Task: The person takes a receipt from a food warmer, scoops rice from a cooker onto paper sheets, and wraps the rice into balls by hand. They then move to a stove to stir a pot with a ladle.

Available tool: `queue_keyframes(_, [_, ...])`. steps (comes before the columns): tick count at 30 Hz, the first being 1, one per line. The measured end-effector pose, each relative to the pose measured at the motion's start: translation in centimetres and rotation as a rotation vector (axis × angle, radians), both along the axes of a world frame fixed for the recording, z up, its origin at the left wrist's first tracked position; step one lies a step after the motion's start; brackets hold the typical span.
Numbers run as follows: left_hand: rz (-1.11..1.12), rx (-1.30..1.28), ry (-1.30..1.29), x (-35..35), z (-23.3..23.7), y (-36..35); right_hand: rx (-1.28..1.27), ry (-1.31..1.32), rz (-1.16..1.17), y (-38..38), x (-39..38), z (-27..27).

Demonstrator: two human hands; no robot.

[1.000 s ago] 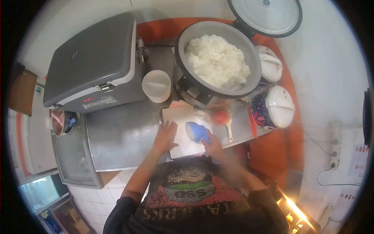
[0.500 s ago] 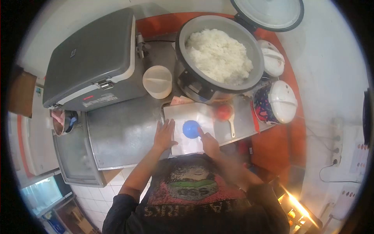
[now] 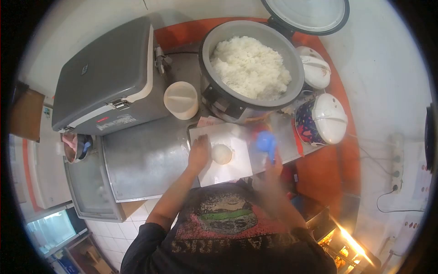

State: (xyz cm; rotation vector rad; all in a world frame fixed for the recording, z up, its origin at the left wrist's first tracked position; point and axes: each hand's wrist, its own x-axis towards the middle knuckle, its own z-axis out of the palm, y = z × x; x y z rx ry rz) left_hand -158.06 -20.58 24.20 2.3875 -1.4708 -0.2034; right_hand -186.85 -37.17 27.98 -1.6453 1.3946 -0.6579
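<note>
A rounded mound of white rice point(image 3: 221, 154) sits on a sheet of white wrapping paper point(image 3: 232, 171) at the counter's front. My left hand point(image 3: 199, 153) rests on the paper's left side, beside the rice, with its fingers stretched out. To the right of the paper, my right hand point(image 3: 273, 170) is closed around the handle of a blue scoop point(image 3: 265, 142). Both the scoop and this hand are smeared by motion. The scoop covers most of a red object lying behind it.
A large open rice cooker point(image 3: 252, 100) full of rice stands behind the paper, its lid point(image 3: 310, 16) raised. A grey cooler box point(image 3: 105, 77) and a cream plastic container point(image 3: 181, 101) are left of it. A patterned lidded pot point(image 3: 321, 119) stands right.
The blue scoop has been lifted off the paper and moved right by my right hand, uncovering the rice mound. My left hand has shifted slightly right, its fingers less spread.
</note>
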Motion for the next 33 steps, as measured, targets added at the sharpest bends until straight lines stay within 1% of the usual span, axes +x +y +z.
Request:
queue_keyframes(2, [0.068, 0.066, 0.193, 0.0, 2.1, -0.9, -0.244, 0.194, -0.056, -2.9, -2.6, -1.6])
queue_keyframes(3, [0.101, 0.099, 0.288, 0.3, 2.7, -1.5, -0.306, 0.227, -0.066, -4.2, -3.3, -1.9])
queue_keyframes(6, [0.124, -0.136, 0.206, 1.3, 1.4, -3.7, -0.465, 0.296, -0.074, -7.7, -4.1, -3.4])
queue_keyframes(8, [0.074, -0.030, 0.174, 2.2, 0.9, -5.2, -0.530, 0.298, -0.046, -9.0, -3.7, -4.3])
queue_keyframes(9, [0.051, 0.021, 0.156, 2.6, 0.8, -5.7, -0.601, 0.308, -0.068, -9.3, -3.2, -4.5])
queue_keyframes(11, [-0.010, 0.017, 0.058, 3.2, 0.6, -6.0, -0.741, 0.326, -0.109, -9.3, -1.7, -5.0])
queue_keyframes(12, [-0.039, 0.017, 0.010, 3.4, 0.7, -6.1, -0.715, 0.329, -0.156, -8.8, -0.3, -4.4])
queue_keyframes(14, [-0.137, -0.189, 0.025, 3.6, 1.3, -6.0, -0.658, 0.339, -0.250, -7.0, 2.9, -2.9])
queue_keyframes(15, [-0.187, -0.291, 0.035, 3.6, 1.9, -5.9, -0.614, 0.181, -0.153, -6.2, 4.6, -2.2])
queue_keyframes(16, [-0.175, -0.187, 0.123, 3.6, 2.8, -5.7, -0.564, 0.025, -0.056, -5.3, 6.4, -1.3])
queue_keyframes(18, [-0.149, 0.022, 0.301, 3.4, 4.6, -5.4, -0.374, -0.240, 0.199, -2.5, 11.5, 3.0])
queue_keyframes(20, [-0.185, -0.038, 0.315, 2.7, 5.6, -4.5, -0.517, -0.076, 0.540, -1.3, 14.3, 3.2])
queue_keyframes(21, [-0.202, -0.066, 0.324, 2.1, 5.8, -3.9, -0.580, 0.002, 0.659, -1.0, 15.0, 3.9])
queue_keyframes(23, [-0.270, -0.084, 0.184, 1.1, 5.9, -2.5, -0.703, 0.161, 0.898, -0.8, 15.7, 5.1])
queue_keyframes(24, [-0.304, -0.095, 0.112, 0.7, 6.0, -1.9, -0.334, 0.496, 1.062, -2.0, 15.5, 3.7])
queue_keyframes(26, [-0.337, -0.141, 0.105, 0.0, 6.2, -1.0, -0.306, 0.737, 0.894, -1.9, 15.5, 2.8])
queue_keyframes(27, [-0.348, -0.165, 0.102, -0.4, 6.2, -0.6, -0.293, 0.855, 0.809, -1.7, 15.9, 4.3])
queue_keyframes(28, [-0.358, -0.165, 0.089, -0.9, 6.0, -0.2, -0.291, 0.870, 1.043, -1.5, 14.8, 6.3])
queue_keyframes(31, [-0.390, -0.193, 0.061, -2.1, 5.1, 0.4, -0.564, 0.486, 1.048, 2.2, 14.1, 5.8])
queue_keyframes(32, [-0.376, -0.164, 0.049, -2.5, 5.1, 0.6, -0.470, 0.542, 1.162, 2.9, 13.7, 5.2])
queue_keyframes(33, [-0.363, -0.135, 0.037, -2.8, 5.3, 0.8, -0.478, 0.570, 1.161, 3.6, 12.7, 3.9])
